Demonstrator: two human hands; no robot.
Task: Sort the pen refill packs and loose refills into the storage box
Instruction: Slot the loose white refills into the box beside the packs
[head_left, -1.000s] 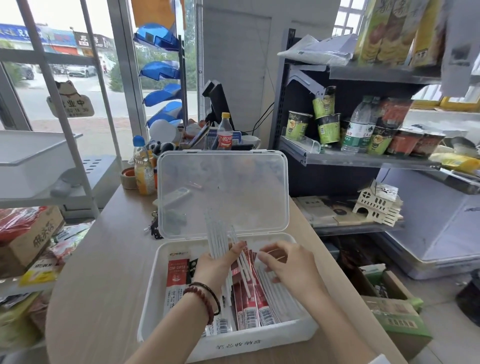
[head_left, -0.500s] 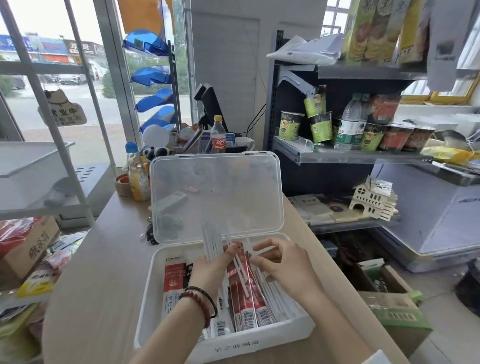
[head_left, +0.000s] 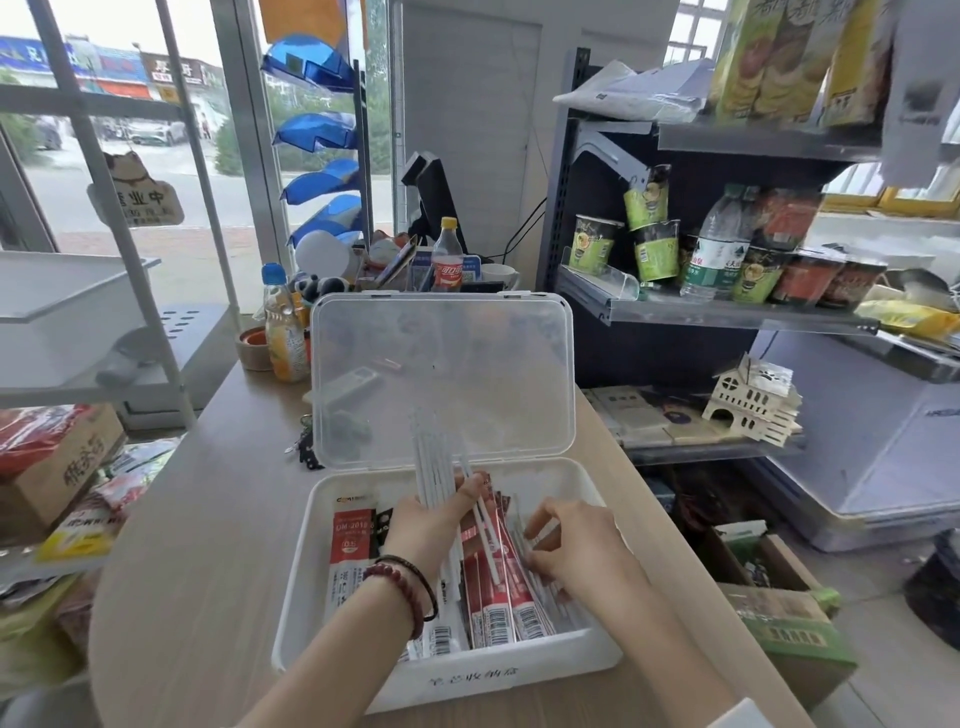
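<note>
A white storage box (head_left: 452, 670) stands open on the wooden counter, its clear lid (head_left: 441, 374) raised at the back. Inside lie red and white refill packs (head_left: 506, 587) side by side. My left hand (head_left: 431, 530) grips a bundle of loose white refills (head_left: 431, 457) that points up over the box. My right hand (head_left: 576, 545) is down in the box's right side, fingers curled on the loose refills (head_left: 537, 540) lying there.
Bottles (head_left: 283, 332), a tape roll (head_left: 253, 347) and clutter crowd the counter behind the lid, with keys (head_left: 306, 447) at its left. A shelf of cup noodles (head_left: 649, 249) stands to the right. Cardboard boxes (head_left: 769, 613) sit on the floor at right.
My right hand has dropped lower into the right side of the box. My left hand still holds the bundle upright in much the same place.
</note>
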